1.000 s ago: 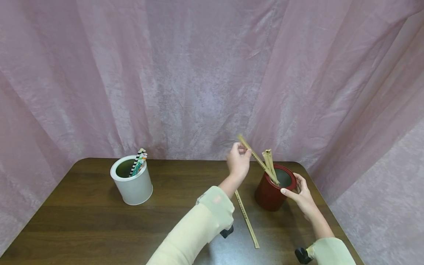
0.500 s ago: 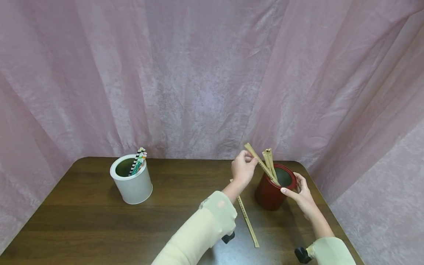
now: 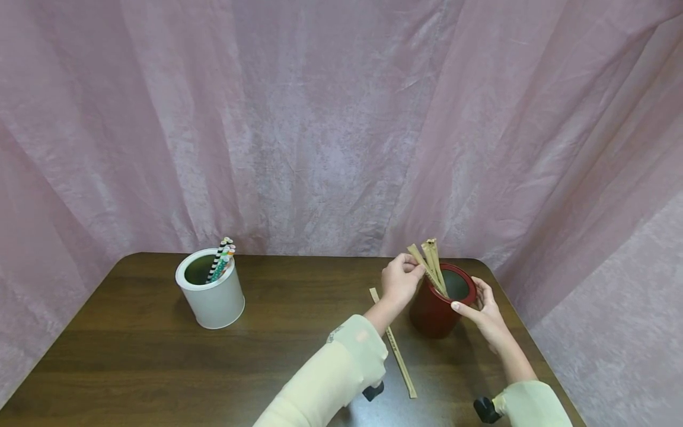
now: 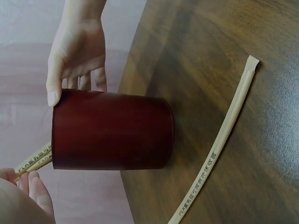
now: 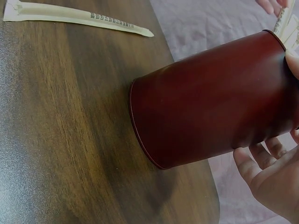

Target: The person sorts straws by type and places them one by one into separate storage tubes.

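My left hand (image 3: 400,280) pinches a paper-wrapped straw (image 3: 415,253) near its upper end. The straw leans with its lower end inside the dark red cylindrical container (image 3: 434,314), beside several other wrapped straws (image 3: 433,252). Thumb and fingers of my right hand (image 3: 487,313) grip that container's rim and side from the right. In the left wrist view, printed wrappers (image 4: 37,159) stick out of the mouth of the container, by the left fingertips. Another wrapped straw (image 4: 224,135) lies on the table, partly under the left forearm in the head view.
On the left of the brown wooden table (image 3: 133,356) stands a white cylindrical container (image 3: 217,308). Several striped and patterned sticks (image 3: 220,267) lean inside it. A pink curtain (image 3: 320,148) hangs behind the table's back edge.
My left hand has moved right and down, and the straw it pinches has sunk deeper into the red container. The right hand keeps its grip, hardly moving.
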`<state>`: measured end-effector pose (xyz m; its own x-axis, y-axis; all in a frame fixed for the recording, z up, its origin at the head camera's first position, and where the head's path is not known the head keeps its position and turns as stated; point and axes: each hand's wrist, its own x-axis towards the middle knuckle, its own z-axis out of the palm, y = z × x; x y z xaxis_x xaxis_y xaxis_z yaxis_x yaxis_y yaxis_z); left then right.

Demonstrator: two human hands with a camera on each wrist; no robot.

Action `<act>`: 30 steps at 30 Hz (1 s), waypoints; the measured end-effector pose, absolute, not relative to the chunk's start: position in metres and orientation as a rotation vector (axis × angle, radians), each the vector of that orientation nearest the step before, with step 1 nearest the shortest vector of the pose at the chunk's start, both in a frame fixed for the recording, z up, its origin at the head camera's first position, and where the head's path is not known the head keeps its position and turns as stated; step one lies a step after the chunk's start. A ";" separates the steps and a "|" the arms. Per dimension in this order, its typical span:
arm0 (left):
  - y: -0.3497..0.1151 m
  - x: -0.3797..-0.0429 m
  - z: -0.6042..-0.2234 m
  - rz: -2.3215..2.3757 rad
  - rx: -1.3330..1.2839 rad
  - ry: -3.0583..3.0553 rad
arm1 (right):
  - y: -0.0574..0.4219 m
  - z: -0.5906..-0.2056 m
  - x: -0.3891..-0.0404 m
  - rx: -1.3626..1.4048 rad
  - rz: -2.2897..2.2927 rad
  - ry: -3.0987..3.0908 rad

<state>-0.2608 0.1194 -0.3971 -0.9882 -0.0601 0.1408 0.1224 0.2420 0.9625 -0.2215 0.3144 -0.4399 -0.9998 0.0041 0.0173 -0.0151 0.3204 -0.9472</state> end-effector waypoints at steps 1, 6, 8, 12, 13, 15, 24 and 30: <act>0.120 -0.260 -0.398 -1.848 -0.068 -2.359 | 0.314 -0.440 -0.222 0.012 1.822 -2.539; 0.124 -0.258 -0.404 -1.850 -0.109 -2.375 | 0.315 -0.442 -0.222 0.018 1.813 -2.544; 0.125 -0.257 -0.406 -1.864 -0.120 -2.372 | 0.315 -0.443 -0.222 0.009 1.780 -2.562; 0.125 -0.256 -0.413 -1.903 -0.138 -2.360 | 0.316 -0.447 -0.222 0.030 1.741 -2.564; 0.124 -0.256 -0.414 -1.912 -0.141 -2.358 | 0.316 -0.448 -0.222 0.033 1.740 -2.562; 0.122 -0.257 -0.418 -1.927 -0.157 -2.357 | 0.317 -0.450 -0.223 0.051 1.757 -2.538; 0.108 -0.256 -0.442 -1.958 -0.222 -2.372 | 0.315 -0.445 -0.221 0.038 1.811 -2.523; 0.098 -0.249 -0.464 -1.939 -0.252 -2.425 | 0.314 -0.442 -0.220 0.007 1.816 -2.521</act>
<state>-0.2490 0.0984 -0.4638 -0.9866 0.1092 0.1211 0.1422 0.2120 0.9669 -0.2203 0.3137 -0.4419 -0.9994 0.0165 0.0307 -0.0239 0.3171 -0.9481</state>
